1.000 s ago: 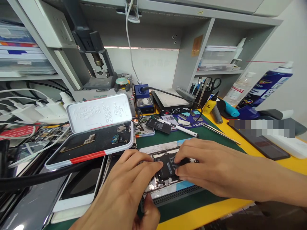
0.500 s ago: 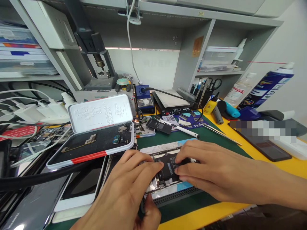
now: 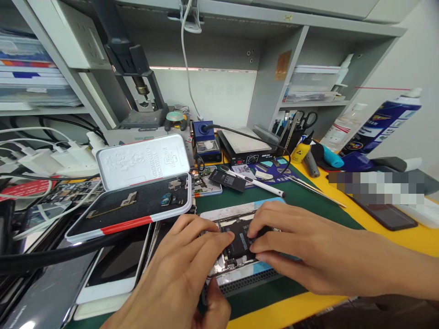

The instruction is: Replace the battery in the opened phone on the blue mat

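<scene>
The right hand [image 3: 302, 244] has splayed slightly, lower centre.
Half-curled, it touches the battery [image 3: 236, 242]; the part-open left hand [image 3: 185, 256] braces the phone [image 3: 218, 265]. Gentle, even pressure should suit.

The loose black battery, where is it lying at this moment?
In the head view, the loose black battery lies near the centre, beyond the opened phone and just left of the white pen-shaped tool.
</scene>
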Motion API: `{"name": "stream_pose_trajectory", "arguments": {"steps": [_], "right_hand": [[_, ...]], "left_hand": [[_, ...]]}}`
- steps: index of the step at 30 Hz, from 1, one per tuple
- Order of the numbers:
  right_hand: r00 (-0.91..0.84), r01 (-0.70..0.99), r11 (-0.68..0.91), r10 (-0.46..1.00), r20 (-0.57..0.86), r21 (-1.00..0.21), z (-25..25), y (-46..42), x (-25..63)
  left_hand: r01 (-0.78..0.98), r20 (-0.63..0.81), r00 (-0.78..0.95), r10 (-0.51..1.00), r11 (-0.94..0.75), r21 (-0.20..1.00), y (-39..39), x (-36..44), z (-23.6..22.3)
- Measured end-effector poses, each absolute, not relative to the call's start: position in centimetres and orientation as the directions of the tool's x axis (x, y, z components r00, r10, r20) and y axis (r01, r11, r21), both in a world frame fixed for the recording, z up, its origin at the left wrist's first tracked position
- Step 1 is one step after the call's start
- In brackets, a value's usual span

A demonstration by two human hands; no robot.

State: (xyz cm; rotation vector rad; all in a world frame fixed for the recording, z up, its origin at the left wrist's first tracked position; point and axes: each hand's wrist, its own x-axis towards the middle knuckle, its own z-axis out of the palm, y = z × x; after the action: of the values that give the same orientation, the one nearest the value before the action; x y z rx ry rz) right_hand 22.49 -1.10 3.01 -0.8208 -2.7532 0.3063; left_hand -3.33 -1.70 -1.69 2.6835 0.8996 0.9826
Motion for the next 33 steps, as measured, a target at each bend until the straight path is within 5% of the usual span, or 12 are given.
{"name": "stream_pose_trajectory", "arguments": {"steps": [14,33], "right_hand": [[-0.776,0.515,0.768,0.607,0.172,-0.381,3.02,-0.95,22.30],[-0.787,0.505,0.806,0.577,0.218,-0.310,2.11,-1.15,22.56]], "left_hand": [[0.486,0.545,0.599,0.587,-0.807,0.335,-1.53,-3.07,-1.60],[0.478,0.543,0.598,0.590,-0.806,0.349,-1.57,-3.14,-1.83]]}}
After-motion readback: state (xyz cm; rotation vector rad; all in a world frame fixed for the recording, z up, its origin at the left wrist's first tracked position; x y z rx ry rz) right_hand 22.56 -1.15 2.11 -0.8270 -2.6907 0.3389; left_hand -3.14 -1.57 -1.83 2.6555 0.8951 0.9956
